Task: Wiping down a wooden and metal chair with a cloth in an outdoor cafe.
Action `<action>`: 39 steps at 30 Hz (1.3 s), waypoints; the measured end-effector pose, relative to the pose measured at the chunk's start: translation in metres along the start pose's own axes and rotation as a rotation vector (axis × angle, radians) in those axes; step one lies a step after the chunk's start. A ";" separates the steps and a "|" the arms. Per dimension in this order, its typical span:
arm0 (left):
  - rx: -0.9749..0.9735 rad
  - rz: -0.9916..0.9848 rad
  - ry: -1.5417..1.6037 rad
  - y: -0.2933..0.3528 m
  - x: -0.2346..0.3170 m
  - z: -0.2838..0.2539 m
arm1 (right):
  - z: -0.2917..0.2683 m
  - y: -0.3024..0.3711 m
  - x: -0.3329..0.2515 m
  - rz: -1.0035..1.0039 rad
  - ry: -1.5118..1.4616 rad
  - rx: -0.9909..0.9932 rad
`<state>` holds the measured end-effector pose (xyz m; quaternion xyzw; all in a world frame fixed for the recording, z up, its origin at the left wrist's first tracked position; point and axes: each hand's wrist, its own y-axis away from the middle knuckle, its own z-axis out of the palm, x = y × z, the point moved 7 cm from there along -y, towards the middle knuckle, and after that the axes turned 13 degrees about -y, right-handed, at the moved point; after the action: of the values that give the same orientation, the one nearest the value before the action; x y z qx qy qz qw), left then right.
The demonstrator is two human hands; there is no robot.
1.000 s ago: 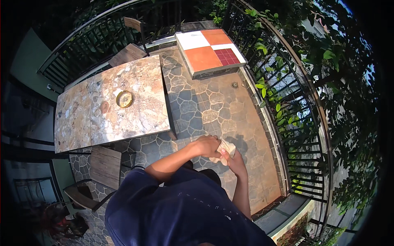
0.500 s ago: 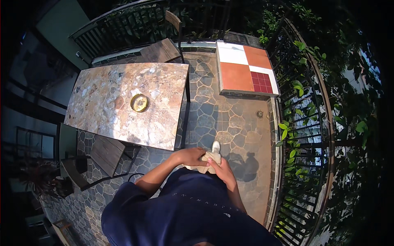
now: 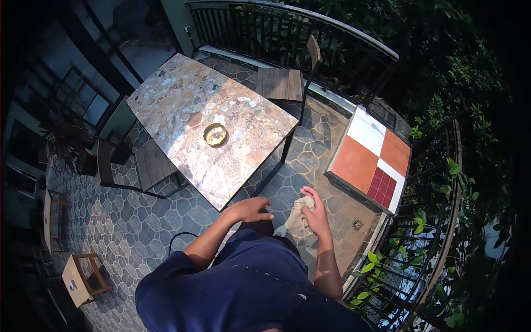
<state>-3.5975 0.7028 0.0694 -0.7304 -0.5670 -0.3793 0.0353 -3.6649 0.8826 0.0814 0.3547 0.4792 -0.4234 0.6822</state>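
A crumpled beige cloth [image 3: 298, 217] hangs from my right hand [image 3: 317, 217], whose fingers are closed round its upper right part. My left hand [image 3: 250, 209] is apart from the cloth, to its left, with fingers loosely stretched and nothing in them. It is close to the near corner of a long table [image 3: 182, 105] with a brown and white stone-patterned top. On that top stands a shallow round yellow-rimmed dish [image 3: 215, 135]; what lies inside is too small to tell.
Wooden chairs stand at the table's left side [image 3: 155, 165] and far side [image 3: 279, 84]. To the right is a low tiled block [image 3: 354, 160] in orange, white and dark red. A black railing [image 3: 423, 254] with leafy plants runs along the right. A small stool [image 3: 83, 279] stands lower left.
My hands have parted; both held the cloth before, and now only the right one does. The view has turned left, so the table and tiled block appear rotated.
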 end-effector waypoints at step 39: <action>1.320 -2.215 0.821 0.012 -0.189 0.195 | -0.037 -0.334 0.258 1.375 -0.085 -0.011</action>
<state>-3.4996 0.6409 -0.1767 0.4245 -0.8765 -0.0564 0.2201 -3.9378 0.7238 -0.2018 0.5576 0.1201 0.0945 0.8159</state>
